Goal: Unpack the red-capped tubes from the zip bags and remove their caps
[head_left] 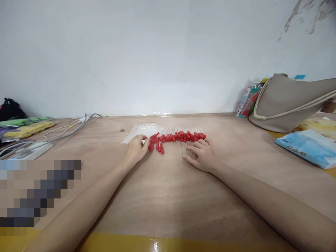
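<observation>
A row of thin clear droppers with red rubber bulbs point(181, 136) lies across the wooden table, most of the tubes pointing toward the wall. Several loose bulbs point(159, 147) sit just in front of the row's left end. My left hand point(137, 148) is curled at that end, thumb and forefinger closed against the leftmost red bulbs; its fingertips are partly hidden. At the right end, my right hand point(202, 155) rests with fingers apart over the bulbs and some clear tubes point(185, 148) that point toward me. Behind my left hand lies a flat whitish plastic bag point(132, 133).
A grey bag point(286, 101) and a clear printed bottle point(246, 101) stand at the back right, with a blue tissue pack point(304, 147) in front. On the left are cables point(73, 129), a white power strip point(36, 150) and yellow packaging point(28, 129). A white wall point(157, 59) closes the back.
</observation>
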A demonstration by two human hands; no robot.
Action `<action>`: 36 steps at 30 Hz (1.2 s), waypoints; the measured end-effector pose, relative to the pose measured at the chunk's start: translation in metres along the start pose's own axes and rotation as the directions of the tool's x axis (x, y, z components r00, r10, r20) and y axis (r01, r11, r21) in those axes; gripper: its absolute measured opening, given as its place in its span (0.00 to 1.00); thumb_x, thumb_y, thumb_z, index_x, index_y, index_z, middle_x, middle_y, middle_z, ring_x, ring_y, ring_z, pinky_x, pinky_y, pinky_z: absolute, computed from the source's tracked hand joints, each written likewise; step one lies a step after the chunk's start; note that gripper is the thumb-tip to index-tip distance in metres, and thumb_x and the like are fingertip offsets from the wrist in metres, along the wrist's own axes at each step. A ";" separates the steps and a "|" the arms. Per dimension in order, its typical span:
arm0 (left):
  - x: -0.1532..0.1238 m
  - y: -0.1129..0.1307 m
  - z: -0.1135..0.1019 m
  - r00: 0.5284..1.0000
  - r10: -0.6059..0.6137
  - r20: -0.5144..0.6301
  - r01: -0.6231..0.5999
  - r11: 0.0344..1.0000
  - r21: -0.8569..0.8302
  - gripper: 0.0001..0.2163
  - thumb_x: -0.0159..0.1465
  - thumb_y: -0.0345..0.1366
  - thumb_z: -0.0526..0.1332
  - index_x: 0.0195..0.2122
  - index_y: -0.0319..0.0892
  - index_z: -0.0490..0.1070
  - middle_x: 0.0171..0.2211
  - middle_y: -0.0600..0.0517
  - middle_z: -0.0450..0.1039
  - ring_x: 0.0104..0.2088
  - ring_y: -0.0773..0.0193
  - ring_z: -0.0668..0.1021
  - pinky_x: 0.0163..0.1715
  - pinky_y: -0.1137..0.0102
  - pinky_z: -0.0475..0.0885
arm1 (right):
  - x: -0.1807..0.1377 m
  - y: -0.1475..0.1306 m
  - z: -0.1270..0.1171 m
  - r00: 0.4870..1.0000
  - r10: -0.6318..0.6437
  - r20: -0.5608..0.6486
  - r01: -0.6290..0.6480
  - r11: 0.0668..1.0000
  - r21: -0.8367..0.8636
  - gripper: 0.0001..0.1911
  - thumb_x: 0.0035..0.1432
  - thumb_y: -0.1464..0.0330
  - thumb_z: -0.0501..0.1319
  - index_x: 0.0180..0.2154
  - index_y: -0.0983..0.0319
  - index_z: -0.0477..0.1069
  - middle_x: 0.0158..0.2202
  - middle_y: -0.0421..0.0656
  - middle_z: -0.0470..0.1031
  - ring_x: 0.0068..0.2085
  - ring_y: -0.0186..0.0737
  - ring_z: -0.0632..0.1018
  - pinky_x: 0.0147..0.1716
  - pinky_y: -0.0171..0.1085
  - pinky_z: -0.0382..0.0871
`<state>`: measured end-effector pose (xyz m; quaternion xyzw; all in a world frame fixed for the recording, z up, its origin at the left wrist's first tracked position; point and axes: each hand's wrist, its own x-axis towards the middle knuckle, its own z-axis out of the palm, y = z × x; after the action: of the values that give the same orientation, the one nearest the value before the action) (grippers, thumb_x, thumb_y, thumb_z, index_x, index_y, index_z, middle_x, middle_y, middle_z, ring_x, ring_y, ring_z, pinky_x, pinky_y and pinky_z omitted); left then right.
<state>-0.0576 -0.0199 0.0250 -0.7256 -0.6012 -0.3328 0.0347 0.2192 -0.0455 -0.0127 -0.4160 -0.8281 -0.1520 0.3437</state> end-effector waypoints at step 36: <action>0.027 0.012 0.011 0.997 0.035 -0.070 -0.035 0.999 0.004 0.09 0.61 0.39 0.53 0.34 0.40 0.68 0.35 0.48 0.71 0.40 0.60 0.71 0.42 0.67 0.65 | -0.001 0.004 -0.002 0.976 0.112 -0.189 -0.099 0.992 0.078 0.14 0.55 0.62 0.57 0.41 0.62 0.71 0.39 0.47 0.71 0.40 0.41 0.72 0.41 0.42 0.58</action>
<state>-0.0409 0.0052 0.0349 -0.7240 -0.5872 -0.3566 0.0627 0.2239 -0.0445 -0.0118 -0.4307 -0.7723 -0.1449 0.4439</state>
